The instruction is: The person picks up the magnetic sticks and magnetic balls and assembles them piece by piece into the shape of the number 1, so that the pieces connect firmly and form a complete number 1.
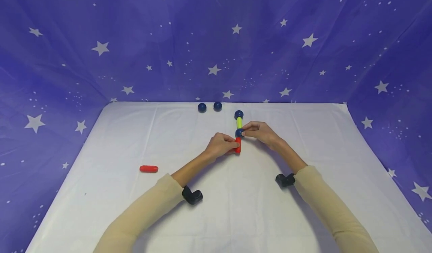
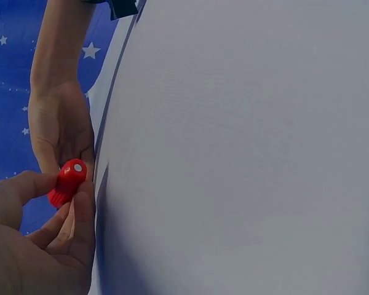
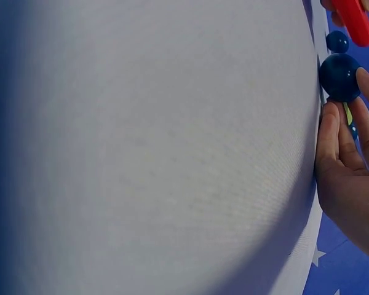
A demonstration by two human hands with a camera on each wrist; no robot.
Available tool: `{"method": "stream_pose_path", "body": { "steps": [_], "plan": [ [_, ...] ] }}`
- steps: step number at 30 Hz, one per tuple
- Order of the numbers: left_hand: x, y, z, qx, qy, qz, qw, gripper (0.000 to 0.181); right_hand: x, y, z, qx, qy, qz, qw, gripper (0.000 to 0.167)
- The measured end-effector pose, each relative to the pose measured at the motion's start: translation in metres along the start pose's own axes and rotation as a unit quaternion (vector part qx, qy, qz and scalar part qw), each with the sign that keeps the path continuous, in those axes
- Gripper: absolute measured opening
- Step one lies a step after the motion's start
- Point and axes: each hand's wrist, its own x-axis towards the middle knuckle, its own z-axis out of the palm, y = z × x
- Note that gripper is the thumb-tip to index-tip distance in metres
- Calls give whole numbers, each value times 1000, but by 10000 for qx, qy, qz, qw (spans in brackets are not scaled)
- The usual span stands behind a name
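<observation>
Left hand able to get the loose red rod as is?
Likely yes, once freed: the left hand pinches the other red rod and would probably need to release it first. Nothing visible blocks the way; the loose red rod lies apart, left of the left sleeve.

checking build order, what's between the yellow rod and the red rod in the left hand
The head view shows one blue ball, held by the right hand, between the yellow rod and red rod.

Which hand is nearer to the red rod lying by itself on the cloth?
The left hand: it is beyond and to the right of the loose red rod, holding the other red rod. The right hand is farther right, pinching a blue ball.
</observation>
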Motion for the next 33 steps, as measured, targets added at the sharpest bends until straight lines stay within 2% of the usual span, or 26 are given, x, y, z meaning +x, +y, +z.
{"method": "stream_pose_path", "body": {
  "steps": [4, 16, 33],
  "plan": [
    [3, 1, 4, -71, 2, -43, 10000, 18, 0, 0, 0, 14, 1, 2, 10000, 38],
    [5, 1, 7, 110, 141, -52, 9998, 17, -1, -1, 0, 116, -3, -75, 9999, 35],
    [10, -2, 9, 129, 207, 59, 9997, 18, -1, -1, 0, 217, -24, -51, 9997, 32]
  ]
}}
